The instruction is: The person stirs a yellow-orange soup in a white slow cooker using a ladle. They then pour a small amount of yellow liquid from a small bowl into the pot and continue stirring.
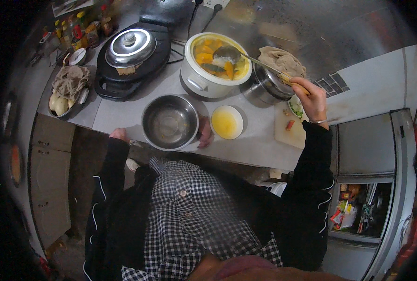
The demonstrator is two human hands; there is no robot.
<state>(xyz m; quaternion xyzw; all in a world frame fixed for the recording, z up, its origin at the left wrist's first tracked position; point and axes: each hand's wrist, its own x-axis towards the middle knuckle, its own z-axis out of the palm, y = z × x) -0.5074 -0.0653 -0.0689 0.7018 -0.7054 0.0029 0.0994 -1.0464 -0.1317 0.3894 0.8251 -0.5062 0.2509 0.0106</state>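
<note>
My right hand [312,96] is closed around the wooden handle of a metal ladle [227,54]. The ladle's bowl rests among orange pumpkin pieces [204,56] in liquid, inside a white electric cooker [212,83]. My left hand [119,134] lies at the counter's front edge, its fingers curled, with nothing visible in it. Between my hands stand a steel basin [170,123], holding only a little residue, and a white bowl of yellow liquid [227,122]. A reddish cloth [205,131] is partly tucked beside the basin.
Left of the cooker is a black electric griddle [115,82] bearing a domed steel lid [131,47]. Farther left are a bowl of potatoes [59,105] and seasoning bottles [77,31]. To the right stand a steel pot [264,89] with cloth on top and a cutting board [289,135].
</note>
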